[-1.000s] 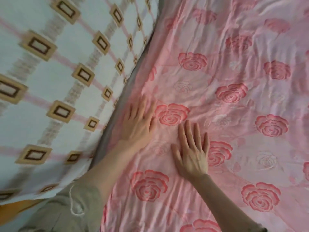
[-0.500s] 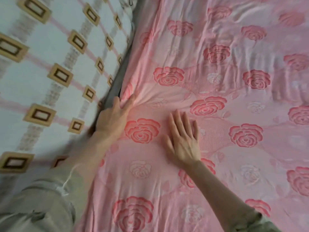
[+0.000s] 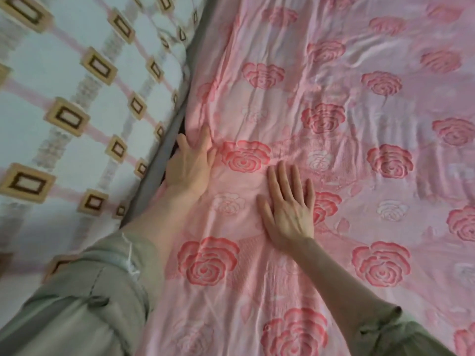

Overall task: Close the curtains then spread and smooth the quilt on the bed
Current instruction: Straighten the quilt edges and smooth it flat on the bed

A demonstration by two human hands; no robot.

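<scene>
Covering most of the view, the quilt (image 3: 334, 124) was spread flat, pink and printed with red and pale roses, its surface crossed by small creases and ripples, most of them toward the upper right. Its left edge was laid along a grey strip (image 3: 154, 173) that ran diagonally up the frame. The left hand (image 3: 190, 168) was pressed flat on the quilt at that edge, open, with the fingers together and pointed away from the person; the outer fingers were placed just at the grey strip. The right hand (image 3: 288, 209) was also laid open and palm down on the quilt, fingers slightly spread, a little nearer the person and near the left hand but apart from it, with a pale rose between them. Nothing was gripped by either hand. Both forearms were bare, with olive sleeves (image 3: 84, 299) rolled back. Beyond the grey strip, on the left, a white cloth (image 3: 64, 73) with pink lines and brown-framed rectangles was seen.
</scene>
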